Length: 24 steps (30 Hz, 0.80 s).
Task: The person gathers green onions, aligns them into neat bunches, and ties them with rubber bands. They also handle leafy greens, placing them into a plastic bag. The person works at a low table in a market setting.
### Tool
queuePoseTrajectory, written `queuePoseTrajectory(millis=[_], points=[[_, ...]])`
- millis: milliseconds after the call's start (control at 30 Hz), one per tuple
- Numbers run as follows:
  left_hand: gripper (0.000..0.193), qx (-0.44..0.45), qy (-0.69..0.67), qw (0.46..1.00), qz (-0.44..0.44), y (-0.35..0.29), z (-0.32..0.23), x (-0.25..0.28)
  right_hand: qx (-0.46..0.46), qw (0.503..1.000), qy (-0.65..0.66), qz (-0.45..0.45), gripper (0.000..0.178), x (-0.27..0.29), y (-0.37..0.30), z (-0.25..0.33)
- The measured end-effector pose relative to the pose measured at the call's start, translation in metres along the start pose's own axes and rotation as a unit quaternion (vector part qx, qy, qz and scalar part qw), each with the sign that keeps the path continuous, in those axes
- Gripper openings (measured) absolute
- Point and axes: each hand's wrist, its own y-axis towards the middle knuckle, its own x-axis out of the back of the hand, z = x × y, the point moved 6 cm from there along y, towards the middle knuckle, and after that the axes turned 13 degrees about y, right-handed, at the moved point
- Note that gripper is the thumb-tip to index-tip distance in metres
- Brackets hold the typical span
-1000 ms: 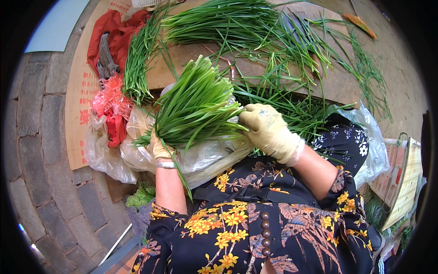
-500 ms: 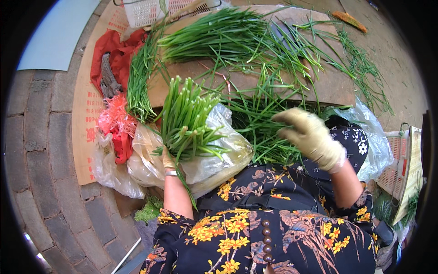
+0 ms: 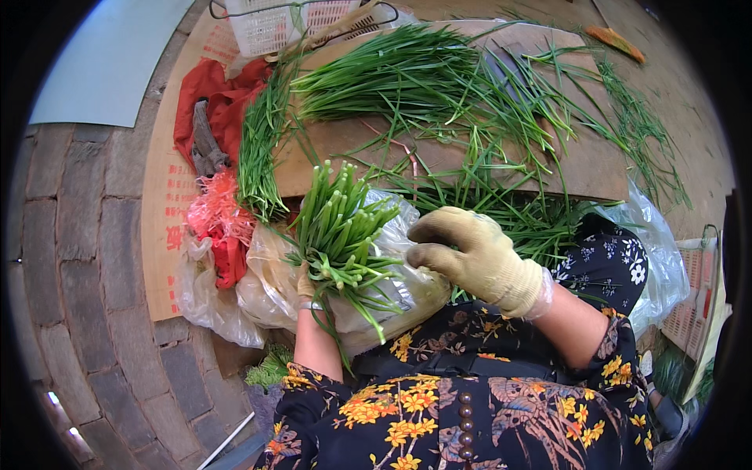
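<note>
Left hand [image 3: 305, 285] gripped green stalks [image 3: 341, 223]. Right hand [image 3: 487, 262], at their three o'clock, hovered, thumb and fingers parted.

You had soft, even daylight, weak shadows, shine on the plastic bag [image 3: 427, 296]; right hand [image 3: 479, 258] fairly sharp, bricks [image 3: 81, 235] bent toward the rim.

In front of you, the brown board [image 3: 309, 168] bears a thick pile of green leaves [image 3: 392, 78], scattered leaves [image 3: 548, 110] and a pink string [image 3: 412, 159]; on your left, cardboard [image 3: 166, 227] covers brick floor [image 3: 80, 235].
</note>
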Motion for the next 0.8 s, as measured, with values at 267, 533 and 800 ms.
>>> queuePoseTrajectory(millis=[267,533,800], points=[[0.03,0.003,-0.004,1.0,-0.011,0.002,-0.001,0.002,-0.113,0.987,0.04,0.104,0.03,-0.046,0.034,-0.016],[0.03,0.008,-0.004,1.0,-0.017,0.004,-0.001,0.004,0.11,0.908,0.273,0.299,0.013,0.01,-0.041,0.045],[0.029,0.006,-0.001,1.0,-0.026,0.005,-0.006,0.002,-0.107,0.985,-0.112,0.07,0.045,0.06,0.001,-0.027]])
